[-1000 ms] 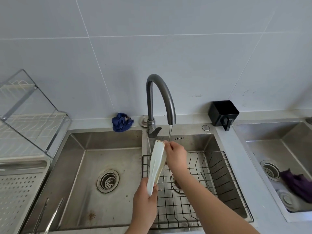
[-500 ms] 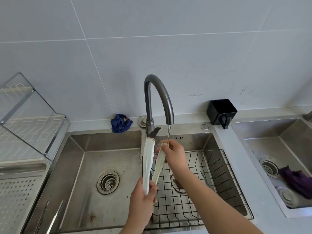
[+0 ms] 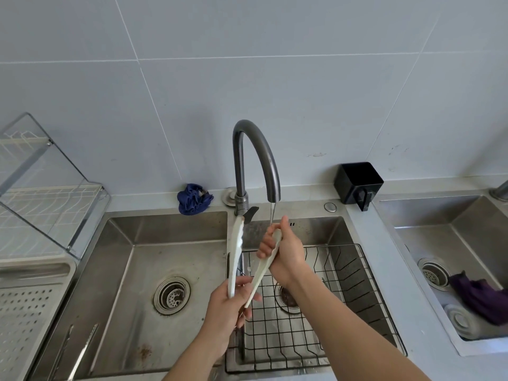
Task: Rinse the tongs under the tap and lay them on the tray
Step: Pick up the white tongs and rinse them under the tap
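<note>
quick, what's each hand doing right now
Left hand: closed on the hinge end of the white tongs.
Right hand: closed around one tong arm under the tap.

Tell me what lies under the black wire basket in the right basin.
Through the wire basket the steel basin floor and a round drain show. The right hand's forearm and the white tongs cover part of it.

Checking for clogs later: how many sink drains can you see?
3: one in the left basin, one under the wire basket partly behind the right forearm, one in the far-right sink. Others may lie out of view.
</note>
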Motion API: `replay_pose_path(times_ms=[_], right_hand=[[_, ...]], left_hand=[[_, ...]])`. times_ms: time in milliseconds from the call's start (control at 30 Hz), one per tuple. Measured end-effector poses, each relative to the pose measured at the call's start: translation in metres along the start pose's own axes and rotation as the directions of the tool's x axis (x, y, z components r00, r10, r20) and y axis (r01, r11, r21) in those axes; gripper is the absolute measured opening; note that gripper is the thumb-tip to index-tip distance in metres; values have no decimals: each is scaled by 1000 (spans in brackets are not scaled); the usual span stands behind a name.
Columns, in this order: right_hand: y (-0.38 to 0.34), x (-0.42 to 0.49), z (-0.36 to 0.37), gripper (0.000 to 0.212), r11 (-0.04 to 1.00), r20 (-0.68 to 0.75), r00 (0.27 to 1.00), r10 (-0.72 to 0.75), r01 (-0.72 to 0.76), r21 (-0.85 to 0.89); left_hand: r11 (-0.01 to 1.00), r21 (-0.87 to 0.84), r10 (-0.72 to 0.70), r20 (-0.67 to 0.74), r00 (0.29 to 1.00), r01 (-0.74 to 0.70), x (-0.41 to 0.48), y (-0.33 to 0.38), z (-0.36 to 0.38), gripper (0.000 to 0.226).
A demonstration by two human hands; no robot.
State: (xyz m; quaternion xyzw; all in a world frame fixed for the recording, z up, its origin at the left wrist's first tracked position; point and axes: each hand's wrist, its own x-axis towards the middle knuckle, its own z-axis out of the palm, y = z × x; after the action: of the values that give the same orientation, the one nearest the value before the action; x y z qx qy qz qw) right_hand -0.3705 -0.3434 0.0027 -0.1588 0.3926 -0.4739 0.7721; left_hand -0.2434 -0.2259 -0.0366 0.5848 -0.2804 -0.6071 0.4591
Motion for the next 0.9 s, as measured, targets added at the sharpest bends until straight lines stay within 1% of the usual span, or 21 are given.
replay_pose_path(times_ms=[67, 100, 167, 233, 267, 300, 367, 433, 467, 500, 533, 600, 633, 700, 733, 800, 867, 900], right_hand=[[-6, 2, 2, 46, 1000, -33, 999, 10, -9, 12], [-8, 3, 2, 42, 999, -5, 1000, 18, -18, 29], [-10, 1, 2, 39, 994, 107, 993, 44, -54, 91], [-10, -3, -1, 42, 989, 189, 981, 52, -77, 127], [-11, -4, -4, 42, 990, 206, 978, 37, -64, 127], [-12, -5, -5, 42, 992, 205, 979, 15, -40, 117], [-15, -4, -5, 47, 995, 141, 990, -24, 10, 96], [-17, 0, -4, 52, 994, 52, 998, -20, 14, 105], [-18, 1, -4, 52, 992, 39, 999, -18, 13, 127], [-18, 1, -5, 49, 988, 57, 998, -18, 9, 153], [-17, 0, -7, 45, 985, 108, 994, -25, 6, 175], [-14, -5, -13, 27, 982, 247, 968, -48, 0, 189], [-14, -9, -16, 17, 987, 309, 949, -57, 7, 161], [-16, -13, -17, 8, 998, 361, 931, -62, 46, 53], [-17, -14, -14, 6, 997, 337, 939, -66, 71, -4], [-17, -13, -6, 13, 986, 202, 974, -104, 128, -108], [-16, -12, 2, 18, 944, 98, 976, -194, 213, -252], [-15, -11, 4, 17, 921, 96, 968, -231, 249, -299]], left_hand=[[1000, 4, -19, -2, 1000, 19, 6, 2, 2, 14], [1000, 0, -26, -12, 1000, 26, 9, 3, 3, 14], [1000, -7, -30, -42, 999, 29, 15, 6, 2, 14], [1000, 5, -25, -57, 998, 25, 20, 8, -2, 15], [1000, 6, -24, -62, 998, 24, 22, 9, -3, 14], [1000, 1, -26, -70, 997, 26, 24, 9, -4, 13], [999, -10, -33, -74, 997, 32, 26, 9, -2, 15], [998, -40, -41, -56, 998, 39, 25, 9, 5, 20], [997, -67, -47, -48, 998, 44, 24, 9, 8, 20], [995, -90, -55, -43, 998, 51, 25, 10, 10, 21], [993, -103, -70, -48, 996, 65, 26, 11, 10, 24], [986, -124, -125, -74, 989, 116, 28, 12, 7, 26], [979, -147, -157, -78, 985, 144, 28, 12, 6, 27], [964, -193, -200, -63, 978, 185, 27, 9, 4, 29], [960, -196, -217, -61, 974, 201, 26, 8, 5, 29], [956, -196, -238, -69, 969, 220, 25, 6, 9, 30], [951, -213, -246, -75, 966, 226, 23, 6, 16, 29], [948, -220, -252, -80, 965, 229, 23, 6, 18, 29]])
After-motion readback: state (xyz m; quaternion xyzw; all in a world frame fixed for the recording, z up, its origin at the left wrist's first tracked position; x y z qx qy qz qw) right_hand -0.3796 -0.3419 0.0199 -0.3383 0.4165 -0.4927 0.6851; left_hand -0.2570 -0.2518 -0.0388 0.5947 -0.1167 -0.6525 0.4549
